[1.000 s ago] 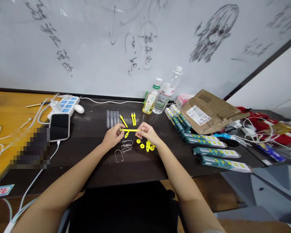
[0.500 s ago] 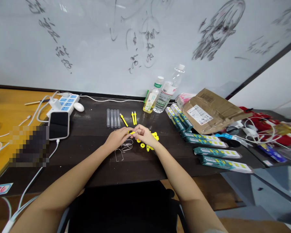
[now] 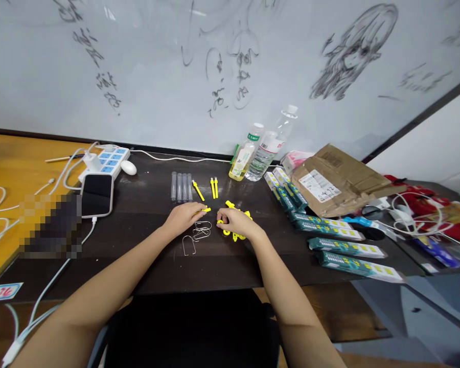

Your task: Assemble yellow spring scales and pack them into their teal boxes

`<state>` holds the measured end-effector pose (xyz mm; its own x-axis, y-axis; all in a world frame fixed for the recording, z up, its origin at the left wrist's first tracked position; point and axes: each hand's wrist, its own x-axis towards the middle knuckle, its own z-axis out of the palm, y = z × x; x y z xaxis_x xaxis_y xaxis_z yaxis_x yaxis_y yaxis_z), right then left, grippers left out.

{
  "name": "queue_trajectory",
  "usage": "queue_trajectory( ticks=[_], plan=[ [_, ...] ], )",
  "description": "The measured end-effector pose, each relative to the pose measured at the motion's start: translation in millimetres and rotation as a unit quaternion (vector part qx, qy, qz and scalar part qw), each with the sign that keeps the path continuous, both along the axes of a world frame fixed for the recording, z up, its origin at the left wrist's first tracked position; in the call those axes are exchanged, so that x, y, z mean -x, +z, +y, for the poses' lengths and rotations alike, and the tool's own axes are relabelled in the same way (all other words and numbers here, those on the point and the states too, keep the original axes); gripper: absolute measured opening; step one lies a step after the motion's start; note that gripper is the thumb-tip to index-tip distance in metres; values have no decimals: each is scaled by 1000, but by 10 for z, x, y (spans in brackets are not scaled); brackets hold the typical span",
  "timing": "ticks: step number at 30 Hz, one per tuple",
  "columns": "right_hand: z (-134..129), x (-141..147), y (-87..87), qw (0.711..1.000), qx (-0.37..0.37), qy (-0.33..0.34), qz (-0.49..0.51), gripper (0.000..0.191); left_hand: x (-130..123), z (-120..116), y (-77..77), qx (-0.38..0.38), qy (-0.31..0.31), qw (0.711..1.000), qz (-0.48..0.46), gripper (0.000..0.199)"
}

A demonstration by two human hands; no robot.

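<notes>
My left hand [image 3: 184, 215] is closed in a pinch on a short yellow plastic rod [image 3: 206, 209], whose end pokes out past the fingertips. Over the left edge of a pile of small yellow plastic parts [image 3: 247, 215], my right hand [image 3: 233, 221] has its fingertips closed on a small yellow ring [image 3: 220, 222]. The hand covers part of that pile. Several bent wire hooks [image 3: 202, 231] lie on the dark table just below my left hand. Beyond the hands, several clear plastic tubes [image 3: 179, 187] line up beside slim yellow sticks [image 3: 213, 188].
Two bottles, one with yellow liquid [image 3: 242, 162] and one clear [image 3: 266, 153], stand by the whiteboard [image 3: 145, 76]. Green-and-white boxes [image 3: 358, 266] and a cardboard package [image 3: 329, 179] lie right. At left are a phone [image 3: 97, 196], a power strip [image 3: 113, 162] and cables.
My hands have come apart. The right one has moved down to the yellow parts, while the left keeps the yellow rod near the same spot. The view has shifted slightly.
</notes>
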<state>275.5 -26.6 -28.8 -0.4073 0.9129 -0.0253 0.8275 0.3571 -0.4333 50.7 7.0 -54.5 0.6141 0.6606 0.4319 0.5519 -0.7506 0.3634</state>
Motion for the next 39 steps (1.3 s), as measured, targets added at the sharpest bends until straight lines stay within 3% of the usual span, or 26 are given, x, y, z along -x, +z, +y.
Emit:
queue_trajectory(
  ticks=[7, 11, 14, 16, 18, 21, 29, 39],
  plan=[
    [9, 16, -46, 998, -33, -42, 20, 13, -12, -11, -11, 10, -6, 1000, 8, 32],
    [32, 11, -71, 991, -44, -43, 121, 13, -12, -28, -6, 12, -9, 1000, 4, 32],
    [69, 54, -111, 951, -19, -47, 305, 5, -11, -46, 18, 15, -8, 1000, -3, 32],
    [88, 113, -148, 905, 25, -52, 422, 18, -12, -59, 38, 15, -10, 1000, -10, 31],
    [98, 180, -194, 868, 69, -50, 490, 28, -11, -67, 53, 16, -14, 1000, -13, 30],
    [103, 255, -259, 843, 88, -47, 528, 34, -7, -67, 58, 16, -8, 1000, -17, 30],
    [77, 316, -246, 836, 73, -52, 541, 36, -11, -81, 59, -6, 14, 1000, -12, 32],
    [53, 343, -261, 857, 66, -21, 511, 30, -18, -94, 112, 9, 70, 995, 77, 29]
  ],
)
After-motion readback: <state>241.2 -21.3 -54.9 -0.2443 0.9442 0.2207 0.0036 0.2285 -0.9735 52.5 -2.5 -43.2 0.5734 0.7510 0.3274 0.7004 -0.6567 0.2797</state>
